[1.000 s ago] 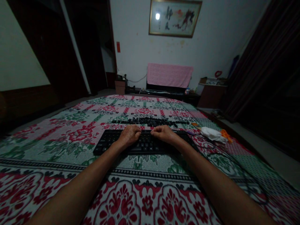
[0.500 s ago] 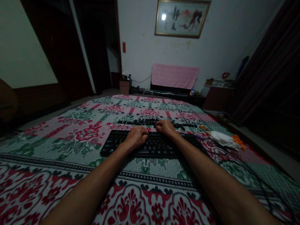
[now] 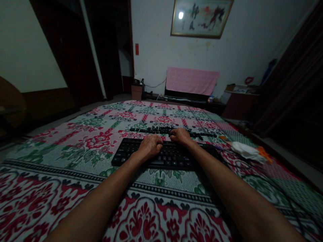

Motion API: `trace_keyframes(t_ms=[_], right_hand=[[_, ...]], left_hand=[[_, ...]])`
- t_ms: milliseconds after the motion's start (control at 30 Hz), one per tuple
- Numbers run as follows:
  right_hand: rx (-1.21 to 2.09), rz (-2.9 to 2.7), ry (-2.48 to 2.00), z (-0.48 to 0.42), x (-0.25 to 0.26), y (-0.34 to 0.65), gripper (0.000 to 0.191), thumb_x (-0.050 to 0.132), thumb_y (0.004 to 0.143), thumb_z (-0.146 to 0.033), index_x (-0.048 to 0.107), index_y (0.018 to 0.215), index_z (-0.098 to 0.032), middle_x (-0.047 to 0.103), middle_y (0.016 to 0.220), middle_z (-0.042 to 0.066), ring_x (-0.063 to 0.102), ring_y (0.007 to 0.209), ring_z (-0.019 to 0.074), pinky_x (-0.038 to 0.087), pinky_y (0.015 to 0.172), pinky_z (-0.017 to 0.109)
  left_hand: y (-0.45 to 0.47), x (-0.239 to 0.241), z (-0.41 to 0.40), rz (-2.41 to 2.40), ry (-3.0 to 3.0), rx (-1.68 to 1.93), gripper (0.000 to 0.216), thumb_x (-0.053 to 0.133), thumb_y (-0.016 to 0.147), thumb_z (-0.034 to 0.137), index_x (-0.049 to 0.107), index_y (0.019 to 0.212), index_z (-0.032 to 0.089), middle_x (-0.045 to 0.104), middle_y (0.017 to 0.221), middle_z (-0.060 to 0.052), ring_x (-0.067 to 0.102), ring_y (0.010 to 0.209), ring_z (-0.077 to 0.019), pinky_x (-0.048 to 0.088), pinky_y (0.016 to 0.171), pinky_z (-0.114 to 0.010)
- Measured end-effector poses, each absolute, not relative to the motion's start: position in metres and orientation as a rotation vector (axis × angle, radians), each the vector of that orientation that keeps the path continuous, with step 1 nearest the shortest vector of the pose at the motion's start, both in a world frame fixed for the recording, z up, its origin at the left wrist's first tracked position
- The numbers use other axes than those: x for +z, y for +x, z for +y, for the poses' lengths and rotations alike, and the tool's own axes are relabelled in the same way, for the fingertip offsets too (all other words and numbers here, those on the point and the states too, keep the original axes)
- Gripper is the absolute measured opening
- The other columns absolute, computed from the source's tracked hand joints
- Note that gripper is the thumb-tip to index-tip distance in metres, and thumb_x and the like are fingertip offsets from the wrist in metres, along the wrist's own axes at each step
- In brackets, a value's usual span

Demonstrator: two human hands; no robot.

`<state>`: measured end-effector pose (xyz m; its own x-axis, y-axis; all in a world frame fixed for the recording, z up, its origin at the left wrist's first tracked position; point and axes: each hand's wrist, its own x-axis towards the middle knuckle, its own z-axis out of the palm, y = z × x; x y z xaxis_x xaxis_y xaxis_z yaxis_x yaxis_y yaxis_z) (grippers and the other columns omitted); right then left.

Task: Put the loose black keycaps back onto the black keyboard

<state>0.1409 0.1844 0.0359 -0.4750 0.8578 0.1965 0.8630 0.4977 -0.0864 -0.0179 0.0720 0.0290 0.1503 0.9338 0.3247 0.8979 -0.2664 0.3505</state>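
Observation:
A black keyboard (image 3: 174,163) lies flat on the patterned bedspread in front of me. My left hand (image 3: 150,146) rests over its left-middle part, thumb and fingers curled together near the far edge. Whatever is between those fingers is hidden. Just past the keyboard's far edge, my right hand (image 3: 180,136) has its fingers bent and drawn together beside a row of loose black keycaps (image 3: 151,129). Its fingertips are too dark and small to show what they hold. The keycaps spread in an uneven line to both sides of that hand.
A crumpled white tissue or bag (image 3: 246,150) with an orange item (image 3: 264,154) lies right of the keyboard. A dark cable (image 3: 277,190) runs over the bedspread (image 3: 98,141) there. A pink cloth (image 3: 192,80) covers something by the far wall.
The whole view has shifted slightly, so the scene sits a little further right. Both hands keep almost the same place and shape over the keyboard and by the keycaps.

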Motion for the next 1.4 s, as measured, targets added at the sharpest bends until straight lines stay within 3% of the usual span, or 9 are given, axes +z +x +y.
trace_keyframes(t_ms=[367,533,767,1400], right_hand=[[-0.04,-2.58,-1.361,0.181,0.04,0.143,0.022,0.052,0.069,-0.032,0.066,0.082,-0.021,0.065,0.08,0.003,0.056,0.078,0.0163,0.037,0.065,0.022],[-0.033,-2.533,-1.198,0.168,0.046,0.158,0.025,0.053,0.07,-0.031,0.063,0.09,-0.019,0.063,0.083,0.004,0.055,0.076,0.0149,0.037,0.066,0.022],[0.091,-2.468,-0.94,0.139,0.051,0.185,0.021,0.049,0.071,-0.021,0.06,0.088,-0.016,0.06,0.082,0.003,0.052,0.07,0.0112,0.037,0.066,0.021],[0.397,-2.34,-0.866,0.117,0.036,0.2,0.016,0.05,0.066,-0.015,0.056,0.081,-0.016,0.059,0.073,0.0,0.052,0.063,0.0096,0.039,0.06,0.02]], left_hand=[[-0.018,0.03,0.072,1.837,2.325,0.745,0.023,0.048,0.071,0.024,0.066,0.086,0.021,0.06,0.098,-0.003,0.051,0.094,-0.0178,0.036,0.089,-0.03],[-0.018,0.03,0.071,1.855,2.337,0.736,0.023,0.048,0.071,0.024,0.066,0.085,0.021,0.06,0.099,-0.003,0.051,0.095,-0.0189,0.036,0.088,-0.031],[-0.019,0.03,0.071,1.842,2.371,0.725,0.025,0.047,0.071,0.025,0.065,0.088,0.021,0.06,0.099,-0.003,0.052,0.093,-0.0176,0.037,0.087,-0.028],[-0.02,0.032,0.069,1.837,2.439,0.654,0.028,0.045,0.071,0.023,0.064,0.091,0.021,0.059,0.102,-0.002,0.051,0.095,-0.0178,0.037,0.088,-0.03]])
